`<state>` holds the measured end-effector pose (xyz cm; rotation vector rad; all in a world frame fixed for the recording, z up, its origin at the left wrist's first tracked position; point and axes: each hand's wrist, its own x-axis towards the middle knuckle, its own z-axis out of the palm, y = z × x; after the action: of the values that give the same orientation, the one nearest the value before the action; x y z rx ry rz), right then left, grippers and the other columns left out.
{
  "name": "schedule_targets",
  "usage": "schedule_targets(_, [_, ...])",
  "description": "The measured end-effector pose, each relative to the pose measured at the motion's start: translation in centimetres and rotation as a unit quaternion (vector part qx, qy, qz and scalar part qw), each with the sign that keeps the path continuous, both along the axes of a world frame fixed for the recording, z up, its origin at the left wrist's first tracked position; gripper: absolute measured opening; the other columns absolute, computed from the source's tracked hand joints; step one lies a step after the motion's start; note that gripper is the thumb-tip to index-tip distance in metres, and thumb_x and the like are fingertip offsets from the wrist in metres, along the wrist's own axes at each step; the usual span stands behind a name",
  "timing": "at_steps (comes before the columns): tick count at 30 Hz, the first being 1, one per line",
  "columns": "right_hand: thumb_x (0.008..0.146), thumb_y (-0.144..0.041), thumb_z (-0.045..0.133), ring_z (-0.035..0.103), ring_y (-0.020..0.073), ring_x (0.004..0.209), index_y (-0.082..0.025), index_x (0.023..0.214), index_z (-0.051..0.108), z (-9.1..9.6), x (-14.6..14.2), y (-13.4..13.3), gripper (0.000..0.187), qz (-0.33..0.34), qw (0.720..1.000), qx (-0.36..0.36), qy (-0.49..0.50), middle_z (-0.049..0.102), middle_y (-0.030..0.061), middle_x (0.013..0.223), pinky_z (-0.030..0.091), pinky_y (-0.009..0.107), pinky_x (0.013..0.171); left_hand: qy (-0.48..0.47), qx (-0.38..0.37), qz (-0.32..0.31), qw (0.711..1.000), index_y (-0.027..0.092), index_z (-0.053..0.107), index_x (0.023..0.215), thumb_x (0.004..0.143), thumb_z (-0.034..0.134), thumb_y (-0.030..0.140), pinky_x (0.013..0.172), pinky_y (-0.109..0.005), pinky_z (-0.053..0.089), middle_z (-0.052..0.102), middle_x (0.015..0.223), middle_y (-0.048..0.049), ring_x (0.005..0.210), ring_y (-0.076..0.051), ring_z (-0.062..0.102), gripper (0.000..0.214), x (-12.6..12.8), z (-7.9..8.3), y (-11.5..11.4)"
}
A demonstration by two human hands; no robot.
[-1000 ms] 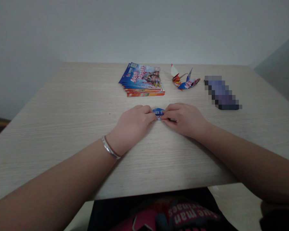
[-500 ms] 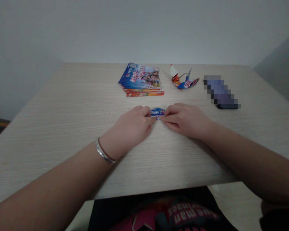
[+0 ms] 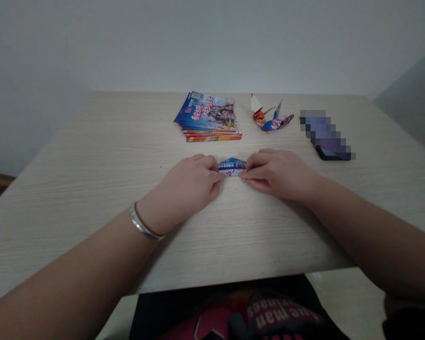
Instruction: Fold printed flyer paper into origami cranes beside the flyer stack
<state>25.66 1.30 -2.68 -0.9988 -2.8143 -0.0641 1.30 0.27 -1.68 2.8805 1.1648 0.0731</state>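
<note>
A small folded paper (image 3: 232,166), blue with white print and a pale strip along its near edge, lies on the table between my hands. Its far edge rises to a low point. My left hand (image 3: 194,182), with a silver bangle at the wrist, pinches the left end. At the right end, my right hand (image 3: 278,174) grips the paper between thumb and curled fingers. Both ends are hidden under the fingers.
Beyond my hands lies a fanned stack of printed leaflets (image 3: 208,115). Two folded paper cranes (image 3: 272,120) sit to its right, touching or close together. Farther right is a phone (image 3: 326,137), its screen blurred. The wooden table (image 3: 92,156) meets a wall at the back.
My hands have moved slightly apart along the paper, the left hand most, so more of its blue face and pale strip shows. The leaflets, cranes and phone stay put.
</note>
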Motion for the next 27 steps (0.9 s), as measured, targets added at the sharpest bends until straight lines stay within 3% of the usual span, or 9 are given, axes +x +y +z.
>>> schedule_targets(7, [0.095,-0.028,0.057,0.066,0.0194,0.089,-0.024,0.099,0.079,0.3,1.0,0.4,0.023,0.026,0.999,-0.030,0.011,0.075,0.0045,0.104,0.045,0.032,0.073,0.029,-0.005,-0.023,0.999,0.017,0.076,0.096,0.099,0.047,0.026,0.094,-0.038,0.049,0.072,0.105,-0.0084,0.096,-0.022,0.066,0.031,-0.5,0.2,0.2])
schedule_targets(20, [0.095,-0.029,0.056,0.066,0.0193,0.085,-0.021,0.096,0.080,0.4,1.3,0.9,0.025,0.048,0.997,-0.038,0.037,0.074,0.0084,0.098,0.048,0.033,0.076,0.060,0.063,-0.002,0.996,0.018,0.073,0.091,0.098,0.050,0.031,0.077,-0.040,0.045,0.070,0.097,-0.0080,0.091,-0.027,0.064,0.027,0.2,0.8,-0.5])
schedule_targets(23, [0.095,-0.030,0.056,0.065,0.0209,0.088,-0.021,0.094,0.080,0.5,1.1,0.9,0.025,0.054,0.997,-0.031,0.052,0.074,0.0094,0.101,0.049,0.035,0.078,0.039,0.071,-0.006,0.997,0.020,0.072,0.103,0.103,0.043,0.040,0.073,-0.038,0.045,0.069,0.094,-0.0072,0.086,-0.025,0.064,0.035,0.2,0.6,-0.5])
schedule_targets(27, [0.093,-0.029,0.059,0.066,0.0177,0.085,-0.020,0.090,0.079,-0.1,1.2,1.3,0.023,0.055,0.981,-0.109,0.153,0.074,0.0081,0.095,0.051,0.032,0.077,0.028,0.087,-0.010,0.996,0.025,0.071,0.114,0.102,0.045,0.042,0.070,-0.037,0.043,0.068,0.096,-0.0070,0.088,-0.025,0.063,0.033,0.1,0.3,-0.5])
